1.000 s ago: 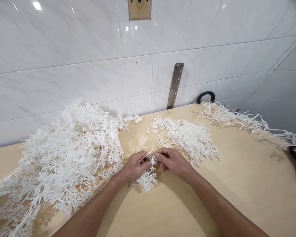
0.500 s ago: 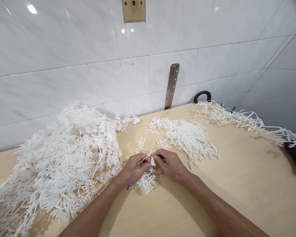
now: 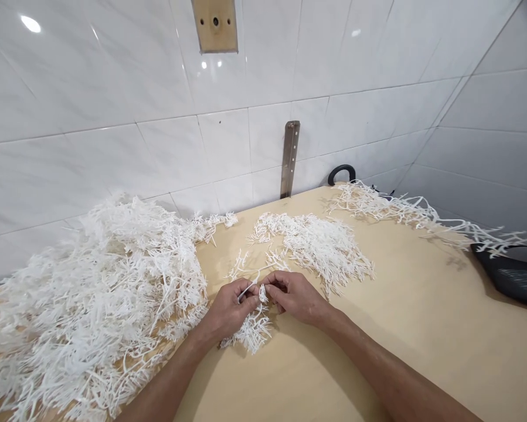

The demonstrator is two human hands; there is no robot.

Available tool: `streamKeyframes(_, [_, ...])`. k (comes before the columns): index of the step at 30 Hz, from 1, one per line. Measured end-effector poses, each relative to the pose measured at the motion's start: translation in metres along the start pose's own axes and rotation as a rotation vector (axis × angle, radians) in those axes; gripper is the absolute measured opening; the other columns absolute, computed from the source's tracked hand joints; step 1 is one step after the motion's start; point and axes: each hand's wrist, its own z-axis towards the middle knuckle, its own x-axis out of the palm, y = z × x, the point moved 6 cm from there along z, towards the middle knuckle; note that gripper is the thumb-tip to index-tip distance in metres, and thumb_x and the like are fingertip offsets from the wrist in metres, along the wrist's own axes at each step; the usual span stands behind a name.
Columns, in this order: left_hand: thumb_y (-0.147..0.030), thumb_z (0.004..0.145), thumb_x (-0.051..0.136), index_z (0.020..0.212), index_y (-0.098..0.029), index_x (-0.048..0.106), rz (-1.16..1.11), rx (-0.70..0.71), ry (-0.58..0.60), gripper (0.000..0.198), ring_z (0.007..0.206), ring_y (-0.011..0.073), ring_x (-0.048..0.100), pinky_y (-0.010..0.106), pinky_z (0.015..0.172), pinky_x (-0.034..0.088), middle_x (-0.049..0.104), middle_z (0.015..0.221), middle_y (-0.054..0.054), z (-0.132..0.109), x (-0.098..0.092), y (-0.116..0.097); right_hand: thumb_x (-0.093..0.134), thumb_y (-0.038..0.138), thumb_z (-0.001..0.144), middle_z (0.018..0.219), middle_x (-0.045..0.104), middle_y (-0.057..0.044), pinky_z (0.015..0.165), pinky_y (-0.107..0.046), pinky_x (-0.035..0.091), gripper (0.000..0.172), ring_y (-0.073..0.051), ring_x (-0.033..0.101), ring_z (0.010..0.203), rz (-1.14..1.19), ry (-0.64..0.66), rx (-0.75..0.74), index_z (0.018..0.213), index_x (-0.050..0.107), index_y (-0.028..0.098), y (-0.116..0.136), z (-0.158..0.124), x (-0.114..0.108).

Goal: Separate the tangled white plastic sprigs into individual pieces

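Note:
My left hand (image 3: 231,306) is closed in a pinch on a thin white plastic branch, whose stem pokes out past the thumb. Close beside it, my right hand (image 3: 297,298) pinches at the same branch, near a small white tufted sprig (image 3: 263,293) between the two hands. The fingertips hide the exact spot where they meet. Below the fingers, a small cluster of white sprigs (image 3: 251,335) lies on the table. Just beyond my hands are a few loose forked white stems (image 3: 269,261).
A big heap of white plastic branches (image 3: 109,293) covers the table's left. A smaller pile (image 3: 325,246) lies beyond my right hand. Longer bare branches (image 3: 390,208) stretch along the back right, near a black bag (image 3: 509,278). A metal bracket (image 3: 290,158) stands against the tiled wall.
The view has turned slightly right, so everything sits further left in the picture. Both hands keep their pinch on the branch with hardly any movement.

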Motion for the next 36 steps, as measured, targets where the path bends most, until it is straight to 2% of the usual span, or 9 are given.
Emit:
streamKeyframes(8, [-0.029,0.078,0.057,0.076,-0.017,0.057,-0.035,-0.011,0.003,0.012,0.065,0.0124,0.045,0.024,0.062,0.036,0.052,0.069,-0.002,0.000,0.001,-0.001,0.054,0.029,0.087,0.068,0.059,0.001,0.050,-0.023,0.046,0.013,-0.011,0.054,0.053,-0.031,-0.073,-0.044,0.083,0.061,0.020,0.000,-0.003,-0.001])
streamKeyframes(15, [-0.030,0.078,0.057,0.078,-0.017,0.059,-0.092,-0.043,0.015,0.013,0.066,0.0129,0.047,0.024,0.061,0.036,0.053,0.069,-0.001,-0.002,0.004,0.001,0.051,0.033,0.089,0.068,0.055,0.002,0.050,-0.025,0.045,0.015,-0.012,0.052,0.055,-0.045,-0.064,-0.044,0.086,0.058,0.020,-0.004,-0.005,0.001])
streamKeyframes(22, [-0.029,0.078,0.058,0.072,-0.017,0.054,-0.091,-0.030,0.076,0.014,0.063,0.0110,0.041,0.023,0.059,0.032,0.047,0.065,-0.004,-0.002,0.003,0.000,0.050,0.023,0.086,0.070,0.062,0.000,0.058,-0.027,0.040,0.011,-0.015,0.053,0.062,-0.359,-0.185,-0.141,0.083,0.061,0.021,0.004,-0.002,0.002])
streamKeyframes(25, [-0.028,0.078,0.059,0.071,-0.017,0.054,-0.100,-0.038,0.108,0.014,0.061,0.0104,0.039,0.023,0.057,0.030,0.046,0.065,-0.004,-0.003,0.004,0.000,0.049,0.024,0.086,0.068,0.062,-0.001,0.057,-0.028,0.041,0.011,-0.016,0.055,0.060,-0.382,-0.263,-0.105,0.080,0.058,0.022,0.003,0.001,-0.003])
streamKeyframes(31, [-0.025,0.077,0.060,0.073,-0.016,0.060,-0.062,-0.001,-0.022,0.010,0.064,0.0120,0.046,0.024,0.061,0.035,0.055,0.066,-0.002,0.000,0.002,0.003,0.049,0.035,0.089,0.057,0.057,0.003,0.043,-0.027,0.042,0.013,-0.014,0.051,0.041,-0.106,-0.231,0.017,0.088,0.054,0.023,-0.003,-0.002,-0.012])
streamKeyframes(33, [-0.024,0.077,0.059,0.075,-0.016,0.061,-0.047,0.011,-0.048,0.008,0.065,0.0127,0.049,0.024,0.062,0.037,0.057,0.068,-0.001,0.001,0.003,0.005,0.049,0.035,0.089,0.054,0.056,0.004,0.041,-0.027,0.040,0.014,-0.013,0.049,0.038,-0.135,-0.249,0.013,0.087,0.055,0.023,0.001,-0.004,-0.018])
streamKeyframes(36, [-0.024,0.078,0.058,0.076,-0.016,0.062,-0.031,0.008,-0.060,0.009,0.065,0.0132,0.051,0.025,0.062,0.038,0.059,0.068,-0.001,0.002,0.004,0.009,0.053,0.033,0.086,0.060,0.060,0.001,0.047,-0.027,0.042,0.012,-0.015,0.054,0.047,-0.348,-0.379,-0.072,0.083,0.058,0.022,0.014,-0.007,-0.036])
